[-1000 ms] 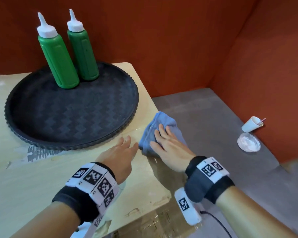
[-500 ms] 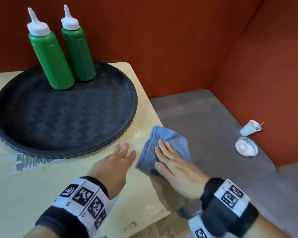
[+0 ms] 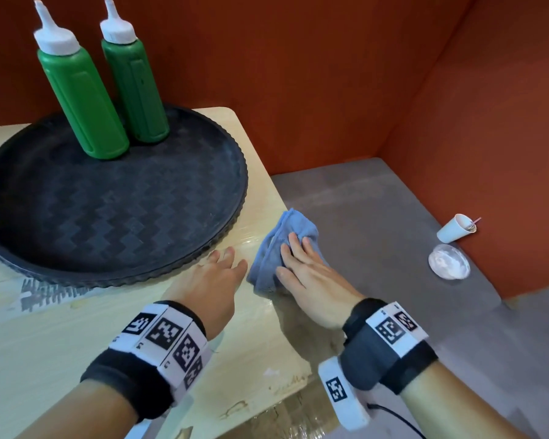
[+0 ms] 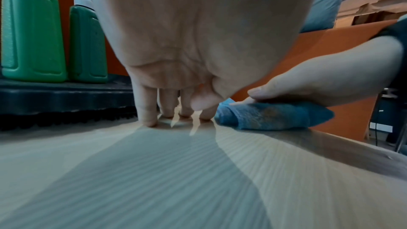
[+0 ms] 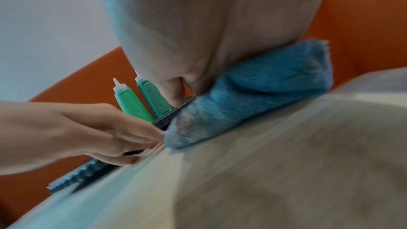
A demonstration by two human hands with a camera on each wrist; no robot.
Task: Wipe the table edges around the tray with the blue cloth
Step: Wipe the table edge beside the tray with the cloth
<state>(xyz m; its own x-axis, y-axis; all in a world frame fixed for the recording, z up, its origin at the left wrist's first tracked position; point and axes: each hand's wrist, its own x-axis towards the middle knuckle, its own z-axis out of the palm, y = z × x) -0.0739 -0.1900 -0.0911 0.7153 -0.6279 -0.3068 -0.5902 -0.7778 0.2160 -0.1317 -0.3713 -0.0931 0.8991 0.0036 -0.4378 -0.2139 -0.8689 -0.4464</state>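
Head view: my right hand (image 3: 311, 277) lies flat, fingers straight, pressing the folded blue cloth (image 3: 276, 245) onto the right edge of the pale table (image 3: 61, 343), beside the black round tray (image 3: 114, 277). My left hand (image 3: 213, 283) rests open on the table between tray and cloth, straight fingertips (image 4: 147, 119) touching the wood, holding nothing. Two green bottles (image 3: 86, 99) stand upright on the tray's far side. On the grey floor (image 3: 362, 217), near the orange wall (image 3: 298, 74), lie a white cup (image 3: 454, 229) and a lid (image 3: 449, 264).
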